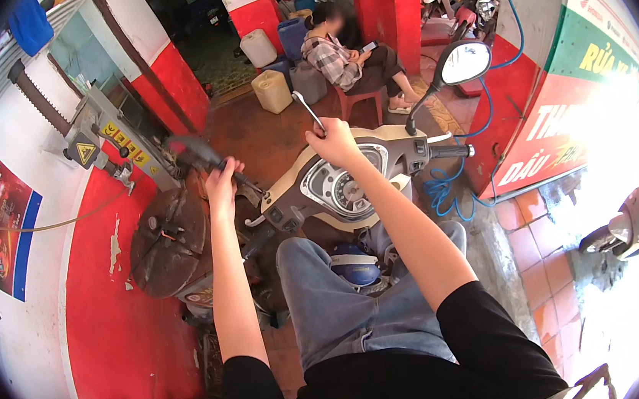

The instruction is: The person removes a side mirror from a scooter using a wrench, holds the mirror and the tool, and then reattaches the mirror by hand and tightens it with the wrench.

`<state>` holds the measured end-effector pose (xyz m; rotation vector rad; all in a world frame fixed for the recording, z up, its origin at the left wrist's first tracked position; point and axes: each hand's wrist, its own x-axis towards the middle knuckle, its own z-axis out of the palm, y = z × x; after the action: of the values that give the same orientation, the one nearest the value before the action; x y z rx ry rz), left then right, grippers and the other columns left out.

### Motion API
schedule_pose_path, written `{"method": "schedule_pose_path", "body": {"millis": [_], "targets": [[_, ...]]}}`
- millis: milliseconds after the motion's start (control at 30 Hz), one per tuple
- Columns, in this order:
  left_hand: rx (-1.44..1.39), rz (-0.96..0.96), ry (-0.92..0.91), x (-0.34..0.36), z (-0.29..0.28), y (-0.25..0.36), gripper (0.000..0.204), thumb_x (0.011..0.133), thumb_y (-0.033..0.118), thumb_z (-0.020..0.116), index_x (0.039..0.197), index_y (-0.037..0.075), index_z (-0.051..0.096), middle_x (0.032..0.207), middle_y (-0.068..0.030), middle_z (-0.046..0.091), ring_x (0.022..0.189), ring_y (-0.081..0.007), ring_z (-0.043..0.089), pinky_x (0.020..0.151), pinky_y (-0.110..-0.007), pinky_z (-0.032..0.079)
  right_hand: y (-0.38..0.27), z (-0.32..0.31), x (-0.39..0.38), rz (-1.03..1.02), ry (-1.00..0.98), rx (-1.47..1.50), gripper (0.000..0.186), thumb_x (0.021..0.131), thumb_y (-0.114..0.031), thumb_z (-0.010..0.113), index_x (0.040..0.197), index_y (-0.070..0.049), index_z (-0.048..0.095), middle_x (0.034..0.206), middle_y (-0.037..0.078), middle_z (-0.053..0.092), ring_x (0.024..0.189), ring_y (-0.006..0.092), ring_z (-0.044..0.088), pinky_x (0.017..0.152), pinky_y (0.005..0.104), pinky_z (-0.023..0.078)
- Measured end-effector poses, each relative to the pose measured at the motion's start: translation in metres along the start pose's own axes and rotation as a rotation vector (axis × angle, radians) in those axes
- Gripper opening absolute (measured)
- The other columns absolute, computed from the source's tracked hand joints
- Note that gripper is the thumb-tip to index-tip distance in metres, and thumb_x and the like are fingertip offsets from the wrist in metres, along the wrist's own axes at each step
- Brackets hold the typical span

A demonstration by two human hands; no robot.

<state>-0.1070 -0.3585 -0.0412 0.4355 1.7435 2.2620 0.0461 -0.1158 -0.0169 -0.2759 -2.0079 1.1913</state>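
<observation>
Right mirror (466,62): mounted.
Left mirror (193,150): stem (249,184) at handlebar (287,196) — fastening unclear.
Left hand (224,179): closed round stem.
Right hand (334,143): wrench (308,110) gripped — raised.

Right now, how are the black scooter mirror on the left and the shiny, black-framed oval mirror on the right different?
The left mirror looks dark and blurred; the right mirror is bright and sharp. The left hand holds the left mirror's stem; no hand touches the right mirror. Both have dark stems.
</observation>
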Motion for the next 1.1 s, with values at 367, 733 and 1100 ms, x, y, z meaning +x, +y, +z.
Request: {"method": "schedule_pose_path", "body": {"millis": [367, 733, 1100], "targets": [[0.847, 0.715, -0.092, -0.079, 0.030, 0.039, 0.018, 0.080, 0.014, 0.075, 0.088, -0.001, 0.070, 0.074, -0.0065, 0.070, 0.063, -0.0117, 0.061, 0.058, -0.028, 0.046, -0.005, 0.001, -0.004, -0.044, -0.026, -0.035, 0.032, 0.077, -0.015, 0.068, 0.062, 0.000, 0.044, 0.053, 0.016, 0.049, 0.049, 0.0292, 0.049, 0.055, 0.0387, 0.045], [-0.070, 0.003, 0.109, -0.018, -0.002, 0.000, 0.022, 0.087, 0.025, 0.075, 0.084, 0.006, 0.063, 0.078, 0.0042, 0.061, 0.075, -0.0052, 0.056, 0.067, -0.023, 0.043, -0.005, -0.001, 0.001, 0.002, -0.011, -0.027, 0.034, 0.077, -0.017, 0.068, 0.062, 0.000, 0.042, 0.052, 0.015, 0.047, 0.049, 0.0291, 0.046, 0.055, 0.0390, 0.044], [0.851, 0.843, -0.124, -0.064, 0.039, 0.031, 0.019, 0.085, 0.012, 0.073, 0.088, -0.006, 0.067, 0.085, -0.0117, 0.067, 0.077, -0.0169, 0.064, 0.066, -0.028, 0.047, -0.001, -0.002, -0.004, -0.063, -0.024, -0.042, 0.034, 0.078, -0.016, 0.068, 0.062, 0.000, 0.042, 0.053, 0.015, 0.047, 0.049, 0.0289, 0.046, 0.054, 0.0387, 0.044]]}}
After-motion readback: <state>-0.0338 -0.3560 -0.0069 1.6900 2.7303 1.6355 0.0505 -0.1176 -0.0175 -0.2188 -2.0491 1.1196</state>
